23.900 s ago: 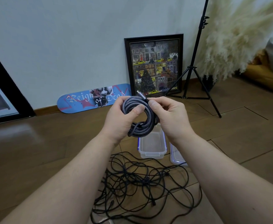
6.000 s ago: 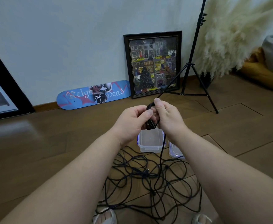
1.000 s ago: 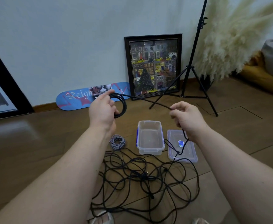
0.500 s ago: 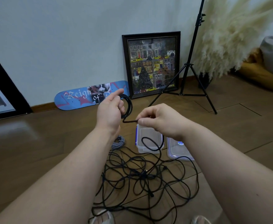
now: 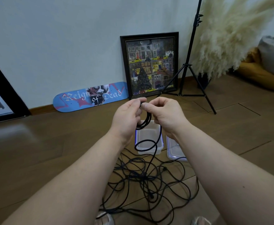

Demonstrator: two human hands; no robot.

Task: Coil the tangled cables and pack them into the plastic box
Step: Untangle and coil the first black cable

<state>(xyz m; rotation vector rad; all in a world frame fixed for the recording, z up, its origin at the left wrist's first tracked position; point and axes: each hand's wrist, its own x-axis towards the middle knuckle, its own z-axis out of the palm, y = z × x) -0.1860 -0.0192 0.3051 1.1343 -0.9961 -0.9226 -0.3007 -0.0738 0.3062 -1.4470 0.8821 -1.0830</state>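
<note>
Above the clear plastic box (image 5: 157, 147), my left hand (image 5: 126, 118) and my right hand (image 5: 164, 113) meet, both pinching a small black cable coil (image 5: 146, 120) at its top. The coil's loose end drops in a loop over the box and runs into the tangled black cables (image 5: 146, 184) on the wooden floor. The box stands open; nothing shows in the part of its inside that I can see. Its clear lid (image 5: 173, 151) lies flat to its right, partly hidden by my right forearm. The grey coiled cable seen earlier is hidden behind my left arm.
A blue skateboard deck (image 5: 90, 96) and a framed picture (image 5: 151, 64) lean on the wall. A black tripod (image 5: 189, 69) stands to the right, beside pampas grass (image 5: 230, 34) and cushions (image 5: 266, 69). A dark frame (image 5: 1, 95) leans at the far left.
Within the last second my right hand came in from the right to meet my left, adding a loop to the black coil. Both hands now hold the coil together above the box.
</note>
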